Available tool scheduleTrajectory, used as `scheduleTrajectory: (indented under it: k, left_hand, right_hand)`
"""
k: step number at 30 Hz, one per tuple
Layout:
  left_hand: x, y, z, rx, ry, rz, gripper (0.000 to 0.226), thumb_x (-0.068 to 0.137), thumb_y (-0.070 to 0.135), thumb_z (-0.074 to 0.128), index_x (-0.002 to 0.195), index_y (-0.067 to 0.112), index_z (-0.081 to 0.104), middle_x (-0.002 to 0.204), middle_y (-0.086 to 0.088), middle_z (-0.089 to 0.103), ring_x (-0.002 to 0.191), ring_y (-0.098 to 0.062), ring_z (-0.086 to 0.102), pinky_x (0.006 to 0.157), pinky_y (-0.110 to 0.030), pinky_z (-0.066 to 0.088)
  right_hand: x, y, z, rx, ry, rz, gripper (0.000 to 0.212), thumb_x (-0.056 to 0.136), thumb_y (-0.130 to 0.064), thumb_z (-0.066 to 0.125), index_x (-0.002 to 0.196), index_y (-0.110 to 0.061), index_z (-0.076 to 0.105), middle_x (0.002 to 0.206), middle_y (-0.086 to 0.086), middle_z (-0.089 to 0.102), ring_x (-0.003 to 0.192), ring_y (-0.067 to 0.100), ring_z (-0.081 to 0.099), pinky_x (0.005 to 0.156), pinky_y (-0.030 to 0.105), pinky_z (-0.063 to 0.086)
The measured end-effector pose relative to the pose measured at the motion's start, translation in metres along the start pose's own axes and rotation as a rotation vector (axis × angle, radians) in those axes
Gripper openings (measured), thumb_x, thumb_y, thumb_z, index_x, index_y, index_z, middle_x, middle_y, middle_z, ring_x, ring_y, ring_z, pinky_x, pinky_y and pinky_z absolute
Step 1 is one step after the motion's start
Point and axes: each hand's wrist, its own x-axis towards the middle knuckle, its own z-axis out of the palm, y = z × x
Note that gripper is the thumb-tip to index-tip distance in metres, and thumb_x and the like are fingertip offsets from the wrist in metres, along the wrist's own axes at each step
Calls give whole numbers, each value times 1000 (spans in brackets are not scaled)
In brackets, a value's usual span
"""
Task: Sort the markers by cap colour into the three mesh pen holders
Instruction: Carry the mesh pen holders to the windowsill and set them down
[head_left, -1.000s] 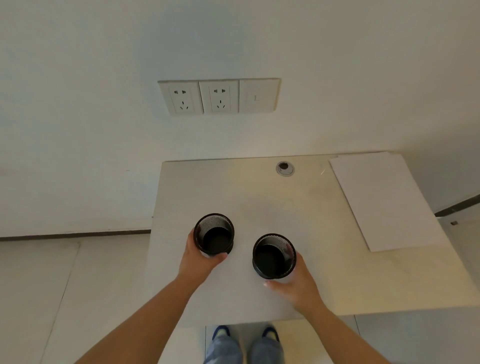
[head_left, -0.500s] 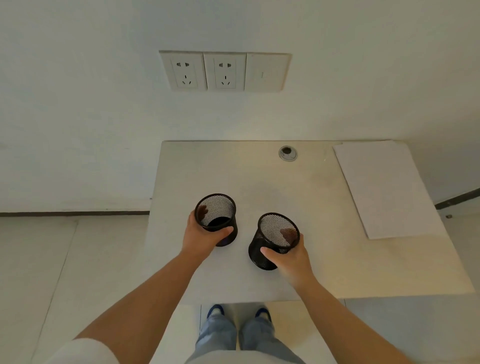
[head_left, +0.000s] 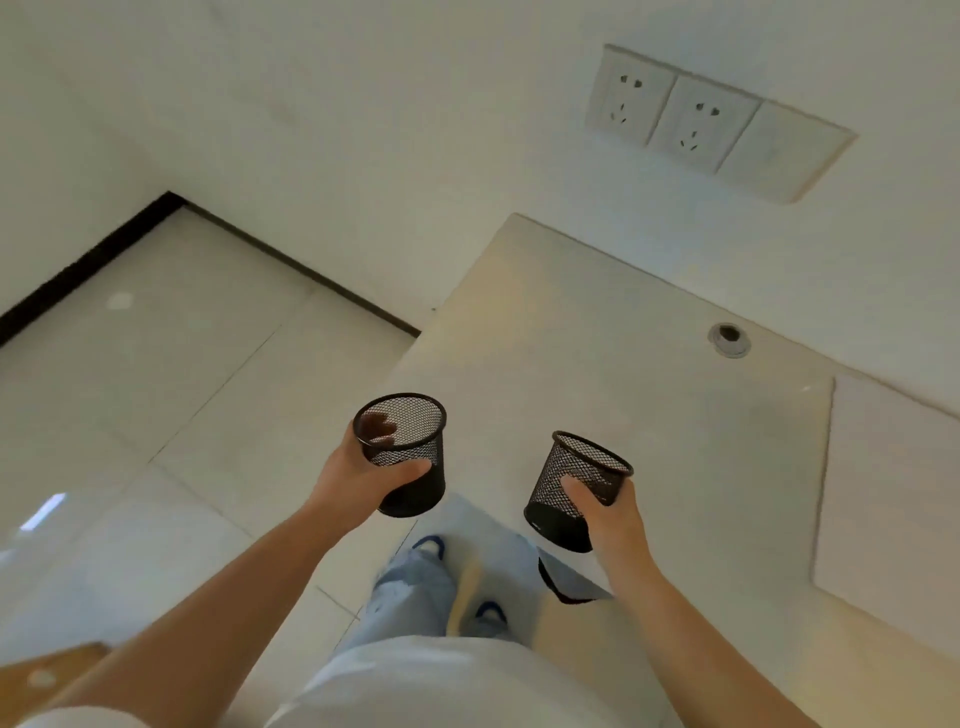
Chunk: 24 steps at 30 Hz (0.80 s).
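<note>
I can read no text, label, brand or number anywhere here, not even on the mesh holders I grip

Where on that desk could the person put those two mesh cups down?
Plenty of bare desk: the wide stretch bordered by its left edge, the round cable hole and the white sheet on the right. Only that sheet takes up room. Both mesh holders are in the hands, lifted off the desk.

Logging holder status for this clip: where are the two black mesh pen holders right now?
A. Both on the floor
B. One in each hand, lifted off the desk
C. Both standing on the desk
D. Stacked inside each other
B: the left hand grips one mesh holder and the right hand grips the other mesh holder, both in the air, clear of the desk.
</note>
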Motion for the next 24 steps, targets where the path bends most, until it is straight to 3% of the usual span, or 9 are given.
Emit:
scheduleTrajectory:
  k: [5, 9, 14, 19, 24]
  left_hand:
    - [-53, -57, -46, -144, 255, -157, 79, 41, 49, 78, 113, 32, 50, 106, 10, 62, 98, -9, 59, 73, -23, 45]
    - [-89, -108, -76, -266, 425, -265, 77, 41, 45, 79, 110, 32, 48, 110, 7, 61, 103, -15, 58, 82, -28, 45]
    - [-129, -170, -124, -301, 604, -373, 71, 57, 28, 88, 116, 27, 48, 110, 8, 58, 99, -13, 54, 76, -22, 39]
    - [-160, -228, -194, -341, 687, -457, 65, 60, 24, 87, 110, 32, 46, 106, 9, 57, 97, -13, 53, 83, -28, 41]
    - [-171, -280, -280, -366, 699, -547, 75, 56, 33, 88, 119, 26, 46, 111, 5, 57, 104, -19, 53, 89, -36, 47]
  right_hand:
    - [-7, -1, 41, -116, -251, 22, 39, 82, -26, 67, 117, -20, 51, 110, -1, 64, 95, 10, 61, 70, 22, 48]
    - [-16, -2, 94, -250, -413, 11, 41, 82, -27, 68, 119, -20, 51, 113, 2, 64, 102, 18, 61, 92, 40, 49]
    - [-35, 2, 177, -416, -563, 27, 39, 82, -26, 67, 117, -16, 53, 112, 5, 64, 105, 23, 60, 96, 44, 46]
    - [-61, 13, 273, -513, -636, 21, 34, 82, -23, 68, 112, -15, 55, 106, 3, 65, 90, 10, 61, 71, 25, 47]
    - [-81, 24, 377, -593, -636, 46, 40, 80, -28, 70, 113, -12, 56, 107, 6, 65, 97, 22, 62, 89, 38, 49]
